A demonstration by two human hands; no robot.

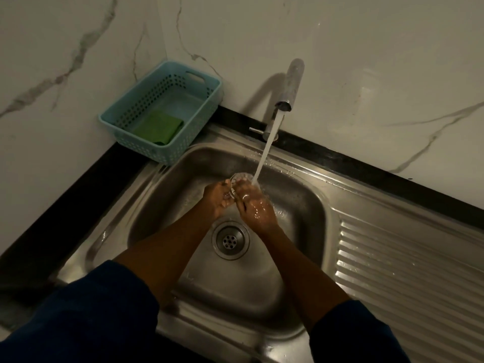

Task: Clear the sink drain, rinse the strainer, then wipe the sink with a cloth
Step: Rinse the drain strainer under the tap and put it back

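Strainer [237,183], round and metallic, held above the basin of the sink [296,205], far of the drain [230,240] and directly under the water stream [265,153] from the tap [292,86]. Left hand [218,199] curled around the left rim, fingers closed on it; right hand [255,203] cupped against the right side, wet, stream striking its far edge; firmness of the right grip not discernible. Both forearms crossing the near basin wall, dark blue sleeves [99,310] at the near edge. Drain opening uncovered, between the two wrists. Open basin floor left, right and near of the drain. Ribbed drainboard [408,271] at right. Pale blue basket [201,82] on the far left corner, well apart from the hands, green cloth [159,127] lying folded inside. Marble-patterned wall [366,61] behind.
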